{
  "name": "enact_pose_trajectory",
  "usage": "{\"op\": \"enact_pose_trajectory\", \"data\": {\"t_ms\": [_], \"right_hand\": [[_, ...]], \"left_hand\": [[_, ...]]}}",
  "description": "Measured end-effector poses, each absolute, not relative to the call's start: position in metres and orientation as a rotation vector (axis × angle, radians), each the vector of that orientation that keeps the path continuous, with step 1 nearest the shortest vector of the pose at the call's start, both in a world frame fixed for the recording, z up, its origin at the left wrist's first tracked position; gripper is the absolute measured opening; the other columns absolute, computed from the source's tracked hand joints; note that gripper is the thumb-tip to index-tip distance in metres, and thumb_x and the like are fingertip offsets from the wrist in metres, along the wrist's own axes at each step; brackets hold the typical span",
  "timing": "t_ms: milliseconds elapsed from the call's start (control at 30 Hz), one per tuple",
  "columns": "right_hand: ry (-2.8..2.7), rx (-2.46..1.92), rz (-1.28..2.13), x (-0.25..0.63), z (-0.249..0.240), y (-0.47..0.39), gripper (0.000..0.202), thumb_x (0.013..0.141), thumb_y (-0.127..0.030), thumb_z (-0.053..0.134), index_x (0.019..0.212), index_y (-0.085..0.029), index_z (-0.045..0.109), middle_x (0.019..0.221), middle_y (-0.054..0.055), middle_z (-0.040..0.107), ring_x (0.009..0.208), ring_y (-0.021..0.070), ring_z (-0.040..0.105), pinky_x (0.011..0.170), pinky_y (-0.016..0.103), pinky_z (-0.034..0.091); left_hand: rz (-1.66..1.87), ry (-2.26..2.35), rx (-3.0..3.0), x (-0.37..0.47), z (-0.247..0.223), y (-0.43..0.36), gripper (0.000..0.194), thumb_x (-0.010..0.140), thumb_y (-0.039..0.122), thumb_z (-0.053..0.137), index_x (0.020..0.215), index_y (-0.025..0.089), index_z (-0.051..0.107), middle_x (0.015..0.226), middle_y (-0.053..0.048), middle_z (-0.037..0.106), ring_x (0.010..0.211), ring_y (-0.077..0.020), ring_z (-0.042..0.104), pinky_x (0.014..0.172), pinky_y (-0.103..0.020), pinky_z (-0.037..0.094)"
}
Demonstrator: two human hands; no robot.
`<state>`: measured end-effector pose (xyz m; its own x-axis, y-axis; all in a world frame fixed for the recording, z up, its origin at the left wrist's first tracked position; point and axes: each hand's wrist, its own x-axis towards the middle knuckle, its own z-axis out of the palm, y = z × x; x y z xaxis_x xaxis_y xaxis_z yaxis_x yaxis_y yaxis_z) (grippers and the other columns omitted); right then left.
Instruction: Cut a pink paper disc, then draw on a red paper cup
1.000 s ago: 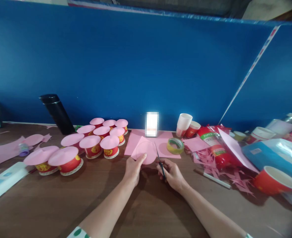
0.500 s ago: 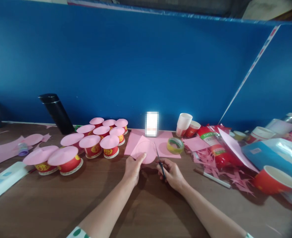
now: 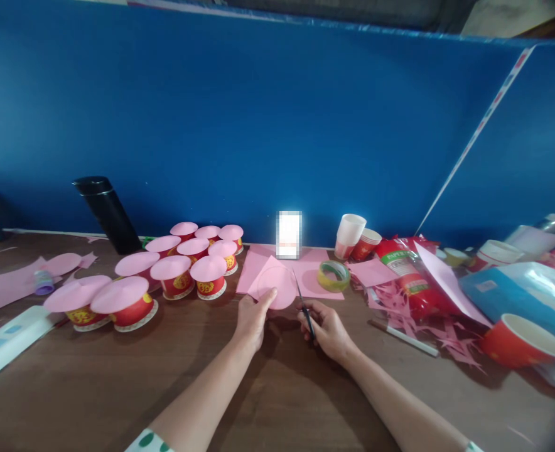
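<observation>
The left hand (image 3: pixel 252 323) is pinching pink paper (image 3: pixel 280 284) at its near edge. The right hand (image 3: pixel 327 329) is holding scissors (image 3: pixel 308 319) just beside the paper's right edge. Red cups (image 3: pixel 135 312) are standing further left on the surface (image 3: pixel 164 364).

Scissors (image 3: pixel 308 317) right of paper piece (image 3: pixel 277 282), sheets (image 3: pixel 312 256) behind. Tape roll (image 3: pixel 323 282) on sheets' right end. Paper-topped cups (image 3: pixel 171 276) left on tabletop (image 3: pixel 287 402); pen (image 3: pixel 412 341), shredded paper (image 3: pixel 395 304) right.

The single head-worn view looks forward and down across a brown wood-grain desk (image 3: pixel 291 402), near enough that the bare left hand (image 3: pixel 253 321) and bare right hand (image 3: pixel 327 329) show just below mid-frame, and faces a smooth blue upright partition (image 3: pixel 277 119) filling its upper half
</observation>
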<state>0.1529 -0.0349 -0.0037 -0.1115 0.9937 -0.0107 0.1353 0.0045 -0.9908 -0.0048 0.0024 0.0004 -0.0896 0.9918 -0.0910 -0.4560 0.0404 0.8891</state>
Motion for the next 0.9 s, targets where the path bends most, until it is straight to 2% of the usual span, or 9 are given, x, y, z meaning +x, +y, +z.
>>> {"op": "enact_pose_trajectory", "data": {"t_ms": [300, 567, 900], "right_hand": [[-1.388, -1.233, 1.236, 0.1519, -0.0016, -0.0344, 0.035, 0.075, -0.041, 0.059, 0.098, -0.016, 0.054, 0.057, -0.004, 0.053, 0.044, 0.0077, 0.049, 0.035, 0.015, 0.031], [-1.384, -1.167, 1.266, 0.1543, -0.0004, -0.0352, 0.035, 0.079, -0.042, 0.055, 0.102, -0.016, 0.052, 0.061, -0.003, 0.054, 0.048, 0.0079, 0.05, 0.038, 0.015, 0.033], [-1.369, -1.176, 1.27, 0.154, 0.0007, -0.036, 0.034, 0.078, -0.041, 0.057, 0.101, -0.016, 0.053, 0.059, -0.004, 0.053, 0.046, 0.0075, 0.049, 0.037, 0.015, 0.032]], "left_hand": [[1.405, 1.003, 0.746, -0.0057, 0.0002, 0.004, 0.047, 0.056, 0.036, 0.075, 0.09, 0.004, 0.066, 0.072, -0.012, 0.068, 0.064, -0.0209, 0.063, 0.06, -0.032, 0.048], [1.387, 0.99, 0.803, -0.0042, 0.0009, 0.0018, 0.045, 0.058, 0.035, 0.075, 0.089, 0.004, 0.066, 0.079, -0.014, 0.069, 0.071, -0.0221, 0.064, 0.067, -0.033, 0.049], [1.381, 0.994, 0.804, -0.0044, 0.0016, 0.0017, 0.044, 0.058, 0.035, 0.075, 0.088, 0.004, 0.066, 0.081, -0.015, 0.069, 0.072, -0.0219, 0.064, 0.067, -0.033, 0.049]]}}
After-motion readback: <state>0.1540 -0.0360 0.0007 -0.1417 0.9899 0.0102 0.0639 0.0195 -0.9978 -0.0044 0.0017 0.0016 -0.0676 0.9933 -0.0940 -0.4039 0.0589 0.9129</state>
